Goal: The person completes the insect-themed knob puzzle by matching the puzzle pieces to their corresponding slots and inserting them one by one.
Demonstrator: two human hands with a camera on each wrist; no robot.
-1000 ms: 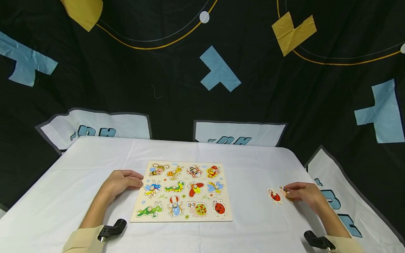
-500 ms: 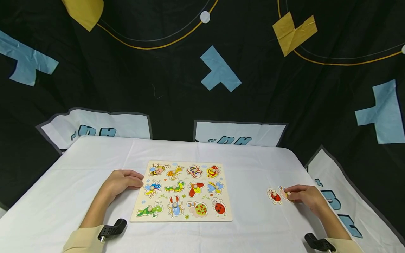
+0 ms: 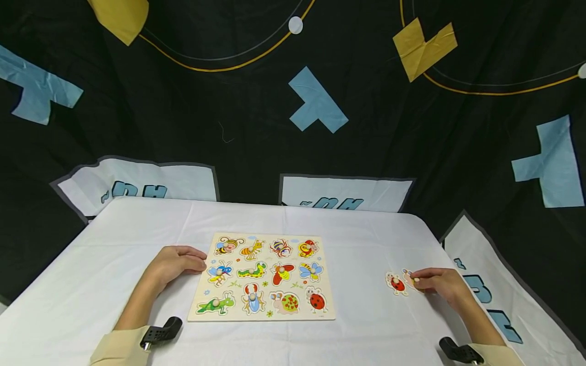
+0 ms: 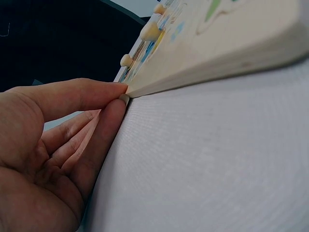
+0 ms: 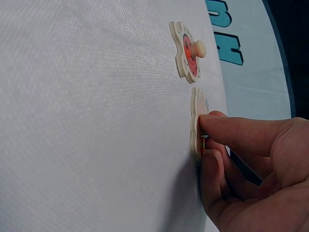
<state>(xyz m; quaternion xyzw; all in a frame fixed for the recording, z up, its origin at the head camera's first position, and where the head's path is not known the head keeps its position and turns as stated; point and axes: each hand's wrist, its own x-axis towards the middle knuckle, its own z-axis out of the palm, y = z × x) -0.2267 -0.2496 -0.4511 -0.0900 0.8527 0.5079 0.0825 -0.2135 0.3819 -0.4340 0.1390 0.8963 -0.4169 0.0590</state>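
A wooden peg puzzle board with insect pictures lies on the white cloth. My left hand grips its left edge; in the left wrist view the thumb and a finger meet at the edge of the board. To the right, my right hand pinches a pale pink puzzle piece that lies low against the cloth. Fingers hide much of this piece. Just beside it lies a ladybug puzzle piece, its round wooden knob upright in the right wrist view.
Knobbed pieces such as a green caterpillar and a blue beetle sit in the board. The snail picture and ladybug picture show no knobs. A black curtain hangs behind the table.
My right hand has shifted slightly toward me, and its fingers now cover more of the pink piece. The left hand and the board have stayed put.
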